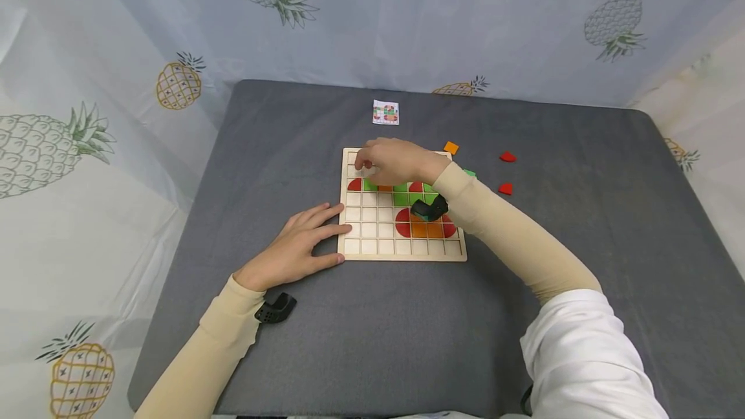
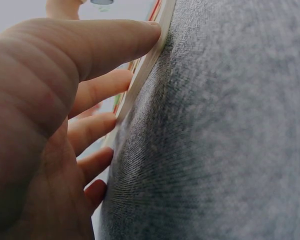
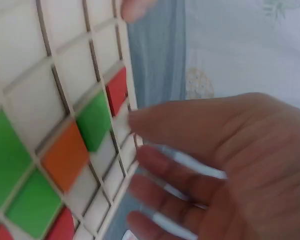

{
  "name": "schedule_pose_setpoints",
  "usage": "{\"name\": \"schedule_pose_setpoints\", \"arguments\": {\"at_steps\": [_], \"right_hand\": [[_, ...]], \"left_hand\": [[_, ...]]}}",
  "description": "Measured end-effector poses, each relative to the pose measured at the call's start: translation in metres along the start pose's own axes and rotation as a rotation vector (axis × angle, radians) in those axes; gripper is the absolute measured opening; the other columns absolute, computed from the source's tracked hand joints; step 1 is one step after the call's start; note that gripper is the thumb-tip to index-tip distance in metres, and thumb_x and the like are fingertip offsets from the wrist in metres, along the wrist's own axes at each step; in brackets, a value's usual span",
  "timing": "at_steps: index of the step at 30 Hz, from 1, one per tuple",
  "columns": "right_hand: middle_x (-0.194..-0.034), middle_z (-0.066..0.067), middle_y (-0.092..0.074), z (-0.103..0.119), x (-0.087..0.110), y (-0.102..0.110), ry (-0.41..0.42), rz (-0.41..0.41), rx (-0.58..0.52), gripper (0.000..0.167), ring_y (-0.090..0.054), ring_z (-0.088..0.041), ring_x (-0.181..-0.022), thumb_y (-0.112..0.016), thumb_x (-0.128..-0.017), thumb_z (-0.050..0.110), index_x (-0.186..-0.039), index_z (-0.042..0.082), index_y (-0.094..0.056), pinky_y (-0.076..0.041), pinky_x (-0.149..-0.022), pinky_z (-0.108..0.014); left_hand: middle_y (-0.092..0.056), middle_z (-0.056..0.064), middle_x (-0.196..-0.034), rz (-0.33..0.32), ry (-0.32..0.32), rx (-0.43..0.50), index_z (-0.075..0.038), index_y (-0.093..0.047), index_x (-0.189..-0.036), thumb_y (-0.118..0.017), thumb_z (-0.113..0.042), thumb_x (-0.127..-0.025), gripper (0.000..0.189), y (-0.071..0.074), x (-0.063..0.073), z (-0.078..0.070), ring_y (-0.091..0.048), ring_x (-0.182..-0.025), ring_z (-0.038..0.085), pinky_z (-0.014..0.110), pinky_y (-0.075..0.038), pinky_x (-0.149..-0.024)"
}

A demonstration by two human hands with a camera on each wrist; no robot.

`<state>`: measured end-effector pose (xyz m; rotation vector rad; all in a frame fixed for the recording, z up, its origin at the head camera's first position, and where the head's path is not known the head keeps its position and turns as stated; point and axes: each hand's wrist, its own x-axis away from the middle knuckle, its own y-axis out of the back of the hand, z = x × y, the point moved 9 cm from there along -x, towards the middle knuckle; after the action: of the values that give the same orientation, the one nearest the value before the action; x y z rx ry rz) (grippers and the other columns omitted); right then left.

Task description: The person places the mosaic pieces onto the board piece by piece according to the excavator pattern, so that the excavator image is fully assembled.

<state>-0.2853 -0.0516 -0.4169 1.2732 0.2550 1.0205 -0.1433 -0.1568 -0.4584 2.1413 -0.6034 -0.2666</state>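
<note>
A wooden grid board (image 1: 369, 247) lies on the table, with red, green and orange tiles set in some of its squares. My left hand (image 1: 299, 241) touches the board's left edge, its fingers spread and fairly straight; the left wrist view shows the thumb (image 2: 135, 37) against the wooden rim. Over the board's upper left reaches my right hand (image 1: 396, 160), fingers loosely bent. In the right wrist view its thumb and forefinger stand apart, with nothing visible between them, near a red quarter-round tile (image 3: 117, 90) and a green tile (image 3: 95, 120). My right forearm covers part of the board.
Behind the board lies a small printed pattern card (image 1: 385, 112). Loose pieces sit to the right: an orange square (image 1: 451, 147), a red piece (image 1: 508, 156), another red piece (image 1: 506, 189) and a partly hidden green piece (image 1: 469, 173). A pineapple-print curtain (image 1: 407, 31) hangs behind the grey table (image 1: 361, 335).
</note>
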Motion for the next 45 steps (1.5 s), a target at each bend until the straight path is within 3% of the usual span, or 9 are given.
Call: {"name": "schedule_pose_setpoints", "arguments": {"at_steps": [5,12,21,26,35,39,45], "right_hand": [[-0.118,-0.007,-0.066,-0.008,0.007,-0.008,0.000,0.063,0.006,0.036,-0.058,-0.022,-0.103,-0.066,-0.094,0.015,-0.130,0.014,-0.067,-0.051,-0.092,-0.038],[-0.114,-0.009,-0.069,-0.003,0.008,-0.011,0.069,0.003,0.024,0.034,-0.059,-0.024,-0.102,-0.069,-0.094,0.014,-0.128,0.010,-0.068,-0.051,-0.092,-0.039],[-0.117,-0.009,-0.068,-0.006,0.009,-0.012,0.051,0.012,-0.013,0.035,-0.059,-0.023,-0.102,-0.069,-0.094,0.015,-0.129,0.011,-0.068,-0.052,-0.092,-0.038],[-0.121,-0.008,-0.066,-0.016,0.018,0.003,0.009,-0.019,-0.087,0.035,-0.058,-0.023,-0.105,-0.065,-0.098,0.020,-0.132,0.011,-0.065,-0.051,-0.092,-0.039],[-0.130,-0.012,-0.063,-0.053,0.056,0.050,-0.044,-0.177,-0.235,0.036,-0.058,-0.024,-0.111,-0.060,-0.101,0.018,-0.135,0.007,-0.061,-0.049,-0.099,-0.043],[-0.125,-0.011,-0.063,-0.079,0.079,0.063,-0.127,-0.227,-0.269,0.037,-0.058,-0.025,-0.108,-0.057,-0.103,0.023,-0.137,0.009,-0.059,-0.050,-0.093,-0.043],[-0.128,-0.012,-0.061,-0.121,0.109,0.067,-0.275,-0.257,-0.294,0.040,-0.056,-0.027,-0.113,-0.053,-0.105,0.032,-0.139,0.010,-0.057,-0.048,-0.093,-0.046]], "left_hand": [[-0.033,0.005,-0.166,0.006,0.008,0.004,-0.021,-0.059,-0.144,-0.074,-0.037,-0.093,0.055,-0.001,0.000,0.000,-0.024,-0.155,0.034,0.060,-0.020,-0.121],[-0.033,0.006,-0.166,0.006,0.009,0.024,-0.021,-0.059,-0.144,-0.074,-0.035,-0.093,0.055,0.000,0.000,-0.001,-0.023,-0.155,0.034,0.060,-0.019,-0.122],[-0.033,0.005,-0.166,0.007,0.005,0.014,-0.021,-0.059,-0.143,-0.074,-0.036,-0.093,0.055,-0.001,-0.001,-0.001,-0.024,-0.155,0.034,0.060,-0.019,-0.122],[-0.033,0.006,-0.166,0.008,0.006,0.016,-0.020,-0.059,-0.144,-0.074,-0.036,-0.093,0.056,-0.001,-0.001,-0.001,-0.024,-0.155,0.034,0.060,-0.019,-0.122],[-0.033,0.007,-0.166,0.002,-0.001,0.021,-0.020,-0.059,-0.144,-0.075,-0.035,-0.092,0.056,0.000,0.000,-0.001,-0.023,-0.155,0.034,0.060,-0.019,-0.121],[-0.033,0.007,-0.166,-0.003,-0.004,0.017,-0.020,-0.059,-0.144,-0.075,-0.035,-0.092,0.056,-0.001,-0.001,-0.001,-0.024,-0.155,0.034,0.060,-0.019,-0.121],[-0.033,0.006,-0.166,-0.010,-0.015,0.008,-0.020,-0.059,-0.144,-0.075,-0.035,-0.092,0.056,-0.001,-0.001,0.000,-0.024,-0.155,0.034,0.059,-0.020,-0.121]]}}
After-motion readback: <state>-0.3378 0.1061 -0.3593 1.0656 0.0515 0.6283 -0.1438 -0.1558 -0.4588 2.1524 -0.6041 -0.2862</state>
